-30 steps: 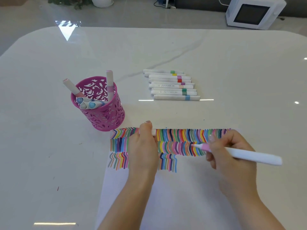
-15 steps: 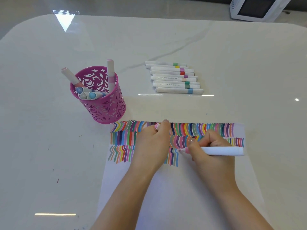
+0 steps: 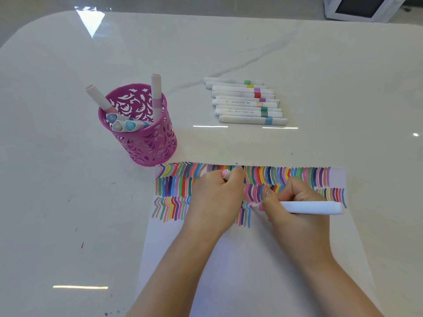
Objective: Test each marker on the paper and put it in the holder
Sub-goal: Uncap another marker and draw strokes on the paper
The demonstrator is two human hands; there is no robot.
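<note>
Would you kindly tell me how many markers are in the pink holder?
5 markers visible: one leaning out left, one upright at right, three low by the holder's near-left rim, caps showing. Others may be hidden.

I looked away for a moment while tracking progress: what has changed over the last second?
The right hand moved the marker down and left across the paper, from the middle row of strokes to the end of the bottom row, close beside the left hand. Unchanged: the left hand holds the cap and rests on the paper; the holder and spare markers stayed put.
</note>
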